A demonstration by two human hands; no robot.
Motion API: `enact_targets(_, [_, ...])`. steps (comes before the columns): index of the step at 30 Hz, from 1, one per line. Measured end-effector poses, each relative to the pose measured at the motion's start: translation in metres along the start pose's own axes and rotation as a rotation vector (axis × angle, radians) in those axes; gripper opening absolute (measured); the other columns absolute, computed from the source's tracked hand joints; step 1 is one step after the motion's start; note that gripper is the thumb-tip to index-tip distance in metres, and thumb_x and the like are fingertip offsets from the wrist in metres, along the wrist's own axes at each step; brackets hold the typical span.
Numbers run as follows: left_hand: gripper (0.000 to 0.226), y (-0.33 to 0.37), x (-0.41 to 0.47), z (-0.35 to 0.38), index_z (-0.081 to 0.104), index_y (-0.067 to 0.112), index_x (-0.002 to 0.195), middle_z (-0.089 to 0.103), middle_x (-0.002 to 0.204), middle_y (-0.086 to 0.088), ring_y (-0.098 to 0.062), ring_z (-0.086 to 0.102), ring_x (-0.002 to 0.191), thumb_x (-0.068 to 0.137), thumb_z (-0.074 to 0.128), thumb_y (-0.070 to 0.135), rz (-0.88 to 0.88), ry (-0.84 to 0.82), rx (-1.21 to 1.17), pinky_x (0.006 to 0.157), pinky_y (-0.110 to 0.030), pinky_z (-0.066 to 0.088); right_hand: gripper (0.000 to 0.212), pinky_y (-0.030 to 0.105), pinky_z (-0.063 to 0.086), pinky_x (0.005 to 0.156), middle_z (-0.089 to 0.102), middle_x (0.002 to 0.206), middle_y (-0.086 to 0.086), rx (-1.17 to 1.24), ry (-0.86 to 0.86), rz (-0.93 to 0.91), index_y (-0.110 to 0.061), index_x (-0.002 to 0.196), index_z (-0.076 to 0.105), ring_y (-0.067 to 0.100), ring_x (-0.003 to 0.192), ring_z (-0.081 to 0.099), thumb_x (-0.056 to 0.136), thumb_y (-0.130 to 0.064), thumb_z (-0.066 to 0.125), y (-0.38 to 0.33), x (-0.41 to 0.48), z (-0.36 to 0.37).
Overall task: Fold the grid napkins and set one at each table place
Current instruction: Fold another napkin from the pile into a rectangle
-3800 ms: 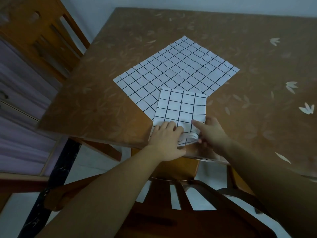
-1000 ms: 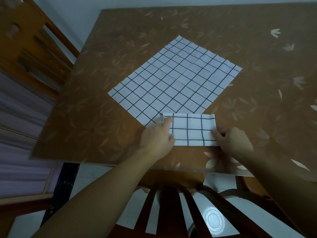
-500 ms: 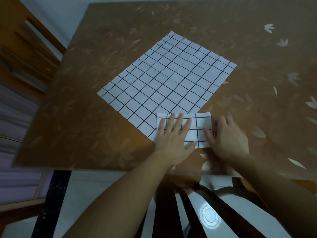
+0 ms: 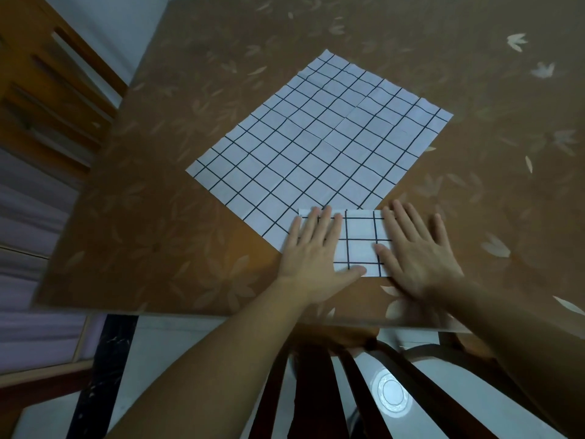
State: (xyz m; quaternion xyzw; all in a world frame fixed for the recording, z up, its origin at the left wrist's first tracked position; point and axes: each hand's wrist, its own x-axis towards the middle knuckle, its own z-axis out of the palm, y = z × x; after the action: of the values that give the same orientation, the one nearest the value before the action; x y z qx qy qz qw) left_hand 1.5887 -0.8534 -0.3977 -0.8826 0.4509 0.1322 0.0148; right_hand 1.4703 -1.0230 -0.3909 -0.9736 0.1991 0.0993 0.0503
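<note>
White folded grid napkin lies near the table edge, overlapping a corner of the unfolded grid napkin. My left hand and right hand press it flat, fingers straight and spread.

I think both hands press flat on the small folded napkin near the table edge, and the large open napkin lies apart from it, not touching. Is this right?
Not quite. The head view shows the folded napkin overlapping the near corner of the large open napkin, so they touch. The left hand and right hand do press flat on it.
</note>
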Motion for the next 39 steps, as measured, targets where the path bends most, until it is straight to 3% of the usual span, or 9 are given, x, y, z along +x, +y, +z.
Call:
enact_targets(4, [0.104, -0.025, -0.008, -0.004, -0.018, 0.019, 0.153, -0.022, 0.161, -0.001, -0.018, -0.024, 0.147, 0.074, 0.004, 0.085, -0.012, -0.023, 0.021, 0.119, -0.05, -0.013, 0.074, 0.051, -0.006, 0.117, -0.001, 0.163, 0.002, -0.054, -0.004, 0.011, -0.019, 0.155, 0.003, 0.019, 0.15, -0.006, 0.093, -0.06, -0.003, 0.007, -0.003, -0.002])
enact_targets(11, [0.106, -0.034, -0.014, -0.012, -0.019, 0.02, 0.153, -0.024, 0.161, 0.001, -0.015, -0.025, 0.146, 0.079, 0.018, 0.086, -0.004, -0.079, 0.001, 0.118, -0.055, -0.009, 0.072, 0.054, -0.001, 0.117, -0.006, 0.163, 0.0, -0.052, -0.055, 0.061, -0.022, 0.155, -0.002, 0.021, 0.15, -0.008, 0.092, -0.059, -0.003, 0.009, -0.008, -0.008])
enact_targets(14, [0.106, -0.033, -0.014, -0.015, -0.018, 0.019, 0.153, -0.025, 0.161, -0.001, -0.016, -0.025, 0.147, 0.08, 0.019, 0.086, -0.007, -0.11, 0.021, 0.117, -0.056, -0.01, 0.073, 0.054, -0.002, 0.116, 0.005, 0.163, 0.003, -0.048, 0.016, 0.068, -0.019, 0.155, 0.01, 0.024, 0.15, 0.002, 0.093, -0.057, 0.003, 0.001, -0.011, -0.013])
enact_targets(17, [0.106, -0.03, -0.012, -0.02, -0.017, 0.017, 0.153, -0.023, 0.161, -0.003, -0.019, -0.023, 0.147, 0.081, 0.02, 0.085, -0.009, -0.12, 0.061, 0.117, -0.056, -0.01, 0.069, 0.051, 0.008, 0.116, 0.029, 0.158, 0.006, -0.05, 0.138, -0.114, -0.016, 0.15, 0.032, 0.026, 0.145, 0.026, 0.095, -0.057, 0.022, -0.009, -0.02, -0.014])
enact_targets(21, [0.107, -0.029, -0.012, -0.025, -0.015, 0.016, 0.154, -0.021, 0.162, -0.004, -0.02, -0.022, 0.148, 0.081, 0.023, 0.085, -0.014, -0.145, 0.065, 0.117, -0.056, -0.01, 0.048, 0.037, 0.031, 0.096, 0.059, 0.13, 0.004, 0.049, 0.157, -0.36, -0.026, 0.124, 0.063, 0.025, 0.121, 0.055, 0.09, -0.054, 0.044, -0.004, -0.031, -0.01])
enact_targets(27, [0.107, -0.026, -0.016, -0.029, -0.008, 0.018, 0.155, -0.016, 0.163, -0.006, -0.02, -0.021, 0.148, 0.08, 0.029, 0.084, -0.018, -0.097, 0.026, 0.117, -0.055, -0.011, 0.029, 0.031, 0.029, 0.072, 0.069, 0.092, -0.001, 0.051, 0.342, -0.515, -0.022, 0.083, 0.074, 0.023, 0.081, 0.066, 0.09, -0.034, 0.048, 0.0, -0.022, -0.013])
enact_targets(33, [0.074, -0.009, -0.033, -0.036, 0.029, 0.025, 0.151, 0.019, 0.162, -0.002, -0.018, 0.009, 0.149, 0.09, 0.043, 0.065, 0.231, 0.051, -0.036, 0.121, -0.041, 0.002, 0.025, 0.027, 0.03, 0.072, 0.068, 0.083, -0.002, 0.096, 0.284, -0.512, -0.018, 0.075, 0.067, 0.022, 0.075, 0.065, 0.084, -0.032, 0.048, -0.007, -0.02, -0.023])
enact_targets(36, [0.053, 0.002, -0.036, -0.036, 0.047, 0.025, 0.142, 0.035, 0.155, 0.0, -0.017, 0.026, 0.144, 0.096, 0.043, 0.052, 0.232, 0.077, -0.056, 0.117, -0.037, 0.017, 0.03, 0.026, 0.036, 0.073, 0.07, 0.089, -0.005, 0.05, 0.247, -0.502, -0.022, 0.08, 0.069, 0.019, 0.078, 0.067, 0.082, -0.042, 0.047, -0.005, -0.023, -0.023])
enact_targets(39, [0.046, 0.007, -0.037, -0.032, 0.05, 0.022, 0.138, 0.039, 0.151, 0.0, -0.017, 0.029, 0.142, 0.098, 0.044, 0.045, 0.197, 0.1, -0.074, 0.113, -0.038, 0.024, 0.031, 0.027, 0.046, 0.068, 0.071, 0.092, -0.002, 0.007, 0.321, -0.517, -0.021, 0.079, 0.072, 0.021, 0.079, 0.068, 0.085, -0.035, 0.044, -0.002, -0.025, -0.015])
